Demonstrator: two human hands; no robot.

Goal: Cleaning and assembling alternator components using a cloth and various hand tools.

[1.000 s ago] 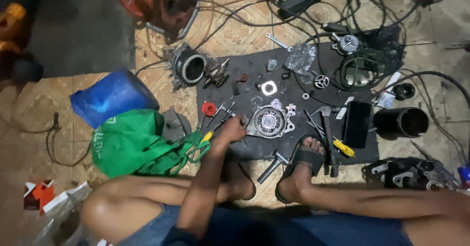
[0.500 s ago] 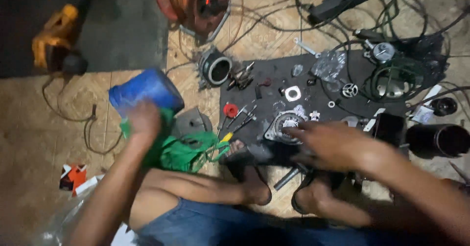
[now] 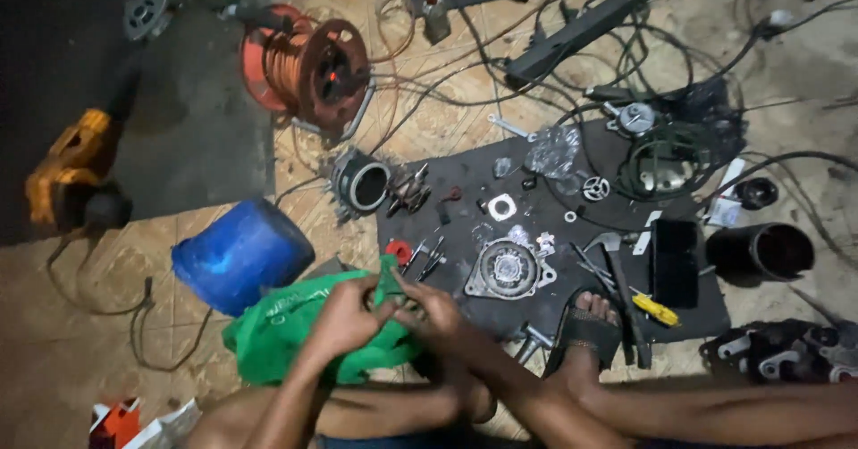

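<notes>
I sit on the floor with both hands together over a green plastic bag (image 3: 277, 333). My left hand (image 3: 344, 310) grips the bag's upper edge. My right hand (image 3: 433, 310) meets it and pinches the same green plastic close to the left fingers. Just beyond my hands lies a round grey metal motor part (image 3: 508, 268) on a dark mat (image 3: 465, 176), with a small red piece (image 3: 399, 251) and some thin tools beside it. My foot in a black sandal (image 3: 585, 328) rests on the mat's near edge.
A blue plastic container (image 3: 241, 252) lies left of the bag. An orange cable reel (image 3: 308, 65) and a yellow power tool (image 3: 76, 167) sit further left. A black cylinder (image 3: 769, 251), a yellow-handled screwdriver (image 3: 654, 309), cables and small parts are spread at right.
My left hand came back from the blue container to the green bag. My right hand moved left from the mat to meet it, and both now hold the bag.
</notes>
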